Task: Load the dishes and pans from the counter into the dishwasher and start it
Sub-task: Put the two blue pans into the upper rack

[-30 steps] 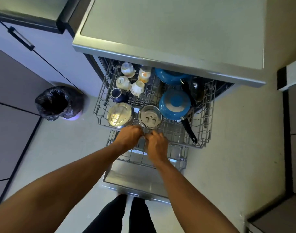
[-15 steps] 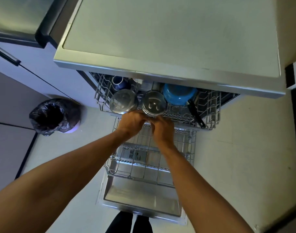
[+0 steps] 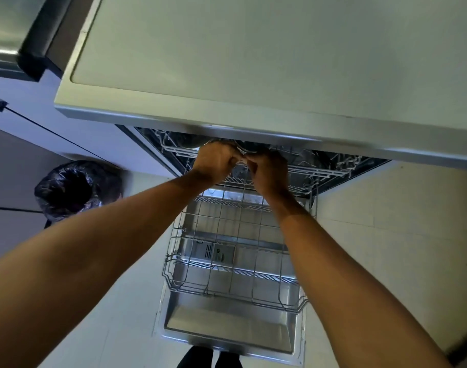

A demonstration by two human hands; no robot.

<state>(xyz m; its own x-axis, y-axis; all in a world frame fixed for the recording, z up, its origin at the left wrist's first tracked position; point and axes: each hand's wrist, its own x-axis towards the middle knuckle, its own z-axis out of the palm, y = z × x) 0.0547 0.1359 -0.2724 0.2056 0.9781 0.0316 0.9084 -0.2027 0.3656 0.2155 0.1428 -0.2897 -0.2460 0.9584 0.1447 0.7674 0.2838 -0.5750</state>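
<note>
Holding the front wire of the upper rack [image 3: 320, 172], the left grip [image 3: 216, 162] and the right grip [image 3: 269, 168] sit side by side, almost touching, near the middle of that wire. The fingers of both grips curl round it, so both are closed on the rack.

The front wire runs left to right across the grips. The rest of the rack lies straight ahead of them, away from the person, under the edge of the worktop [image 3: 253, 62]. The dishes in it are mostly hidden there. Only a bit of a round shiny thing [image 3: 241, 150] shows just past the knuckles.

The rack looks almost all the way in. The next push would go straight ahead, and both grips are just as near.

Below the grips and back toward the person, the lower rack [image 3: 171, 264] sits out over the open door [image 3: 227, 325]. It likely needs pushing in too before the door can shut. Left of the left grip, down on the floor, is a bin [image 3: 67, 189] with a black bag.
</note>
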